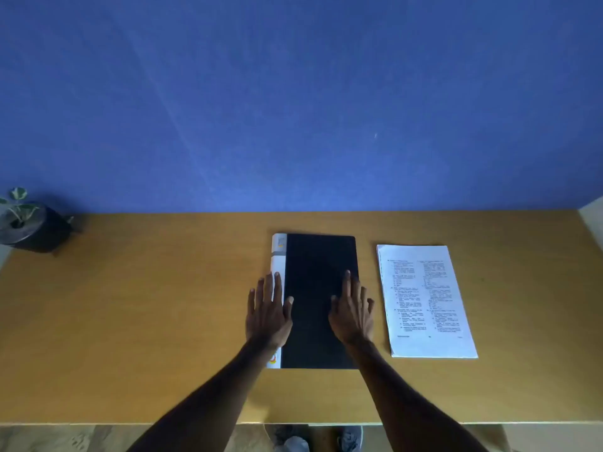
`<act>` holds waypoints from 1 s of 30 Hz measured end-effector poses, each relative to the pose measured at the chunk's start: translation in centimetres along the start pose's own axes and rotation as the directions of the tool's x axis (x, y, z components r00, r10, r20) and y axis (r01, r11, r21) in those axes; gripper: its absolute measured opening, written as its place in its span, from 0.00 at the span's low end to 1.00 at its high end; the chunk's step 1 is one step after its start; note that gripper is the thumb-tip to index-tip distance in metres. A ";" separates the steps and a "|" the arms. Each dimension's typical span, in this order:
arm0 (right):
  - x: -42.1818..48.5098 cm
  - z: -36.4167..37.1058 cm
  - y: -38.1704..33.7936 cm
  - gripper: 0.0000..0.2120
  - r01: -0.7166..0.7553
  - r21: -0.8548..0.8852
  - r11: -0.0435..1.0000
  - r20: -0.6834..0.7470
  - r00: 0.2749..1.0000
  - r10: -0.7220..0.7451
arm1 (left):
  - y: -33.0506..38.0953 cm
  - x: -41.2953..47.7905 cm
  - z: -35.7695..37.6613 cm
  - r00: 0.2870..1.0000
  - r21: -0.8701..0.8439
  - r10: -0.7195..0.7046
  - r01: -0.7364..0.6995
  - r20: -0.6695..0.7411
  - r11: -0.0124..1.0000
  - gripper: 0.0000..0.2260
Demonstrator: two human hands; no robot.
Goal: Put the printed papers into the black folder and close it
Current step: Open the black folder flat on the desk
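Note:
The black folder (318, 272) lies shut on the wooden table (146, 305), its white spine strip along the left side. My left hand (268, 313) rests flat over the folder's left edge, fingers spread, holding nothing. Flat on the folder's right side lies my right hand (352, 313), its fingers apart too. The stack of printed papers (425, 300) sits on the table just right of the folder, text side up, a short gap away from my right hand.
A small potted plant (27, 226) in a dark pot stands at the table's far left corner. A blue wall (293, 93) backs the table. The table's near edge (195, 423) runs below my forearms, with floor and shoes beneath.

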State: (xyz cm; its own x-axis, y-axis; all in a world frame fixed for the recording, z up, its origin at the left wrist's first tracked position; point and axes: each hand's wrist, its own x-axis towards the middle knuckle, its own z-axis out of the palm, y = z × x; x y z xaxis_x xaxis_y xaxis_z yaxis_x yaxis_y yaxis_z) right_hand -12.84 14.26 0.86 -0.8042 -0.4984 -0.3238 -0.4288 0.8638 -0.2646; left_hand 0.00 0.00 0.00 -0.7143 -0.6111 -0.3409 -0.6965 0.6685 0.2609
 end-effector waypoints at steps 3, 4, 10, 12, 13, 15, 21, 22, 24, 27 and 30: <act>-0.2 0.1 0.3 0.40 -0.201 0.111 0.973 0.025 0.980 0.199 | -0.8 -0.4 0.5 0.996 -0.045 -0.069 0.072 0.051 0.996 0.32; -0.2 0.3 0.6 0.40 -0.256 0.144 0.956 0.034 0.967 0.254 | -1.1 -0.5 0.7 0.995 -0.082 -0.080 0.085 0.057 0.993 0.32; 0.3 0.0 0.6 0.29 -0.395 0.254 0.883 0.105 0.919 0.381 | -2.0 -0.9 0.3 0.996 -0.042 -0.032 0.035 0.084 0.998 0.31; 0.5 -0.1 0.7 0.26 -0.414 0.290 0.863 0.118 0.910 0.397 | -1.9 -1.0 0.0 0.996 -0.041 -0.022 0.026 0.084 0.999 0.30; 0.7 -0.2 0.8 0.26 -0.420 0.306 0.854 0.126 0.907 0.401 | -1.9 -1.0 -0.2 0.995 -0.052 -0.025 0.030 0.096 0.998 0.30; 1.0 -0.3 1.2 0.25 -0.433 0.346 0.832 0.141 0.901 0.411 | -1.9 -1.0 -0.3 0.993 -0.057 -0.030 0.037 0.111 0.998 0.30; 2.0 -0.7 2.5 0.22 -0.474 0.475 0.742 0.192 0.878 0.438 | -1.6 -1.1 0.1 0.989 -0.064 -0.052 0.061 0.137 0.996 0.35; 2.1 -0.7 2.7 0.21 -0.478 0.485 0.732 0.195 0.875 0.443 | -1.5 -1.1 0.1 0.989 -0.064 -0.055 0.064 0.137 0.996 0.36; 2.3 -0.8 3.1 0.21 -0.487 0.505 0.712 0.197 0.869 0.454 | -1.3 -1.2 0.2 0.990 -0.067 -0.056 0.066 0.132 0.996 0.37; 2.3 -1.2 3.3 0.22 -0.495 0.589 0.639 0.203 0.855 0.477 | -1.2 -1.6 0.3 0.991 -0.091 -0.055 0.066 0.118 0.994 0.37; 2.5 -1.8 3.4 0.21 -0.479 0.687 0.546 0.223 0.854 0.469 | -1.2 -2.1 0.5 0.994 -0.097 -0.042 0.052 0.096 0.994 0.36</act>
State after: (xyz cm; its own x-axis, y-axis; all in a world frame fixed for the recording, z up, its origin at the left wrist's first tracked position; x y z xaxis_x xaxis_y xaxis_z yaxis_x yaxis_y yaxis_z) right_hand -17.03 16.06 0.77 -0.7965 -0.0370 -0.6035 0.4342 0.6596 -0.6135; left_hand 2.35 0.69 -0.08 -0.6742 -0.5953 -0.4372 -0.7359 0.5917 0.3292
